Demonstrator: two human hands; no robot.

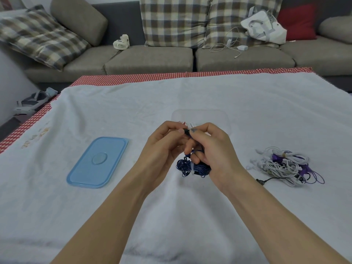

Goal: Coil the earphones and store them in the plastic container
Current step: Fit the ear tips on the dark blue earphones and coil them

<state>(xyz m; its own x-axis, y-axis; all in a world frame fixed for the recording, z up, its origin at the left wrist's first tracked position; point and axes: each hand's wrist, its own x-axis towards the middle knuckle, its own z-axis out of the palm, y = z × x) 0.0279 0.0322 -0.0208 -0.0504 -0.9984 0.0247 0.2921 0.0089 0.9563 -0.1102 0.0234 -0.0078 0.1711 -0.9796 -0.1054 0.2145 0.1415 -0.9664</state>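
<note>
Dark blue earphones [192,168] hang as a loose bundle with a white tie, just above the cloth. My right hand [209,149] grips the top of the bundle with curled fingers. My left hand [163,145] pinches the dark plug end of the cord beside the right thumb. Behind both hands stands the clear plastic container [219,115], partly hidden by them, with some small items inside that I cannot make out. Its blue lid [98,161] lies flat on the cloth to the left.
A tangled heap of white and purple earphones [285,166] lies to the right, with a black plug trailing out. The table [133,103] has a white cloth with a red checked border. A sofa with cushions, a small fan and a charger cable stands behind.
</note>
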